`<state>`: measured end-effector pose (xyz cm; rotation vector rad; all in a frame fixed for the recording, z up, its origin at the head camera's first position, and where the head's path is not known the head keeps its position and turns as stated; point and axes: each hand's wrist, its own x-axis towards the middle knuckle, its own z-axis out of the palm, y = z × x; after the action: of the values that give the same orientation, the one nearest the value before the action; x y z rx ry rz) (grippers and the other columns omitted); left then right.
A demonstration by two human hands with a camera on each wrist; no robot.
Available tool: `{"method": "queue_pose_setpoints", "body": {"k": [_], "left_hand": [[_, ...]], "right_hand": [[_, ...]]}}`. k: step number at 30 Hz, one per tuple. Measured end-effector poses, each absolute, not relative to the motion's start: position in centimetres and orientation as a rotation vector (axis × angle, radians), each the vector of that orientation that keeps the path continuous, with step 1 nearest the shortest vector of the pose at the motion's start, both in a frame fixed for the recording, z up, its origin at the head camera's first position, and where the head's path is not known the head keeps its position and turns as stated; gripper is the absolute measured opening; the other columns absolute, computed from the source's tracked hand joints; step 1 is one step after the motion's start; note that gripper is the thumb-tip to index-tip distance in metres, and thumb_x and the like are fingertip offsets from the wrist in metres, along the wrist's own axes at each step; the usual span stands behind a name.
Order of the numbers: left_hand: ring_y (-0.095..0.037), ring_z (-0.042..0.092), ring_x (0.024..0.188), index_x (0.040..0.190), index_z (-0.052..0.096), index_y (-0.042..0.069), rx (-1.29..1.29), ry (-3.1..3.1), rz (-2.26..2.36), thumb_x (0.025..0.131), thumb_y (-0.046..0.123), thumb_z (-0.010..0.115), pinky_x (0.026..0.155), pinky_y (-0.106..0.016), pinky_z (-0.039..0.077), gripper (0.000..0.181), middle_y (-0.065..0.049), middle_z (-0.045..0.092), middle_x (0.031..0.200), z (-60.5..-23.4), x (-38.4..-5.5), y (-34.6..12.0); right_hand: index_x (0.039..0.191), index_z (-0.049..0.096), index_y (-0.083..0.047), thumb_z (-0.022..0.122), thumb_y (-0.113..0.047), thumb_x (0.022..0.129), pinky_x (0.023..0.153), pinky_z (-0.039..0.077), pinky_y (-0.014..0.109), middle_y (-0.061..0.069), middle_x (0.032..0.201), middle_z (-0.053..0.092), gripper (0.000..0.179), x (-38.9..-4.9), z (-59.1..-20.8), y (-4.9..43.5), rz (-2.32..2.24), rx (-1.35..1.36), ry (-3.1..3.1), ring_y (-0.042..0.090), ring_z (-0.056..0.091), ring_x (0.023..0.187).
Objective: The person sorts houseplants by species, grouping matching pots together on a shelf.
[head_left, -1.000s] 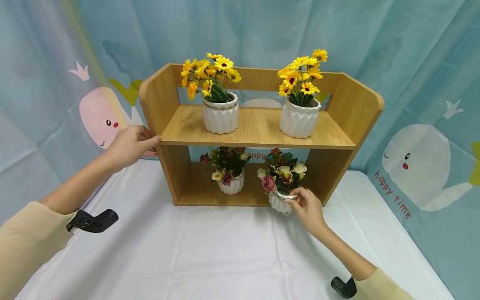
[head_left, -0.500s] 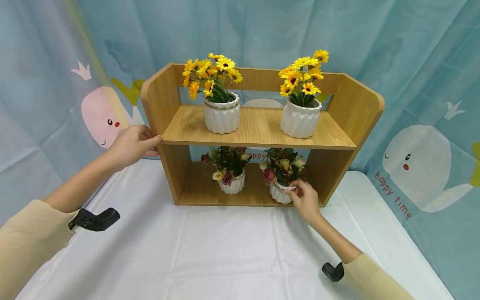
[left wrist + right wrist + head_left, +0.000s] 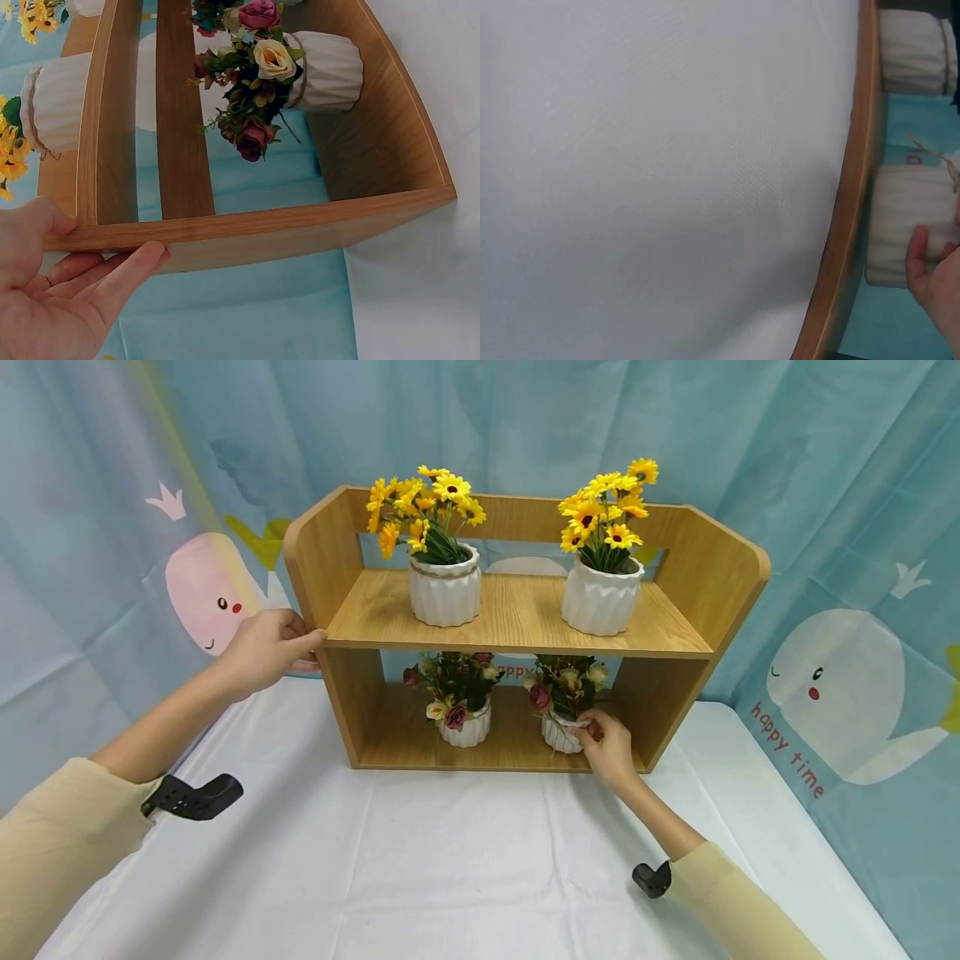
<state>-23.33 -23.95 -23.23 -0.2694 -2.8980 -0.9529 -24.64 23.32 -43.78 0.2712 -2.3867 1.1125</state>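
Observation:
My right hand (image 3: 609,747) pinches the rim of a white ribbed flower pot (image 3: 558,733) on the right of the lower shelf; roses and pale blooms rise from it. In the right wrist view, the fingers lie against this pot's side (image 3: 900,217). At the other end, my left hand (image 3: 262,652) grips the front edge of the wooden shelf unit's left panel (image 3: 322,602), thumb on one side and fingers on the other. A second white pot with roses (image 3: 465,727) stands on the lower shelf, left of the held one.
Two white pots with yellow sunflowers stand on the upper shelf, a left one (image 3: 444,593) and a right one (image 3: 602,597). The unit rests on a white cloth (image 3: 450,860). Behind it hangs a blue printed curtain (image 3: 525,427).
My right hand has moved the rose pot back from the lower shelf's front edge, farther onto the board. The left hand keeps its hold on the side panel.

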Motion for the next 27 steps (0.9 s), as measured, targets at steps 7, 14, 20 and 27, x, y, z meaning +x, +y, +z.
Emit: {"method": "queue_pose_setpoints", "body": {"k": [7, 14, 20, 27], "left_hand": [[-0.046, 0.069, 0.105, 0.121, 0.055, -0.016, -0.266, -2.901, -0.959, 0.110, 0.031, 0.053, 0.067, -0.026, 0.051, 0.049, -0.036, 0.069, 0.115, -23.2, -23.2, -23.8], [-0.044, 0.069, 0.103, 0.120, 0.055, -0.016, -0.267, -2.889, -0.961, 0.110, 0.031, 0.053, 0.067, -0.025, 0.050, 0.048, -0.036, 0.070, 0.114, -23.2, -23.1, -23.8], [-0.042, 0.072, 0.101, 0.119, 0.055, -0.014, -0.276, -2.850, -0.993, 0.110, 0.031, 0.056, 0.069, -0.019, 0.050, 0.046, -0.036, 0.070, 0.114, -23.5, -22.9, -23.7], [-0.047, 0.067, 0.107, 0.116, 0.057, -0.011, -0.285, -2.772, -0.945, 0.110, 0.032, 0.056, 0.067, -0.021, 0.049, 0.043, -0.036, 0.069, 0.117, -24.4, -22.6, -23.7]], "right_hand": [[0.100, 0.069, 0.002, 0.079, -0.004, 0.091, 0.064, 0.043, 0.029, 0.008, 0.070, 0.059, 0.014, -24.9, -44.5, 23.7, 1.149, 0.274, -2.356, 0.007, 0.052, 0.062], [0.104, 0.071, 0.001, 0.079, -0.007, 0.092, 0.064, 0.043, 0.027, 0.009, 0.073, 0.062, 0.016, -24.8, -44.6, 23.9, 1.173, 0.252, -2.368, 0.008, 0.055, 0.063], [0.115, 0.072, 0.001, 0.080, -0.006, 0.093, 0.071, 0.048, 0.020, 0.013, 0.087, 0.069, 0.024, -24.1, -44.5, 24.1, 1.175, 0.212, -2.357, 0.014, 0.061, 0.077], [0.125, 0.069, 0.001, 0.076, -0.007, 0.097, 0.079, 0.051, 0.019, 0.017, 0.097, 0.071, 0.031, -22.7, -44.0, 24.5, 1.214, 0.208, -2.392, 0.030, 0.068, 0.089]]}}
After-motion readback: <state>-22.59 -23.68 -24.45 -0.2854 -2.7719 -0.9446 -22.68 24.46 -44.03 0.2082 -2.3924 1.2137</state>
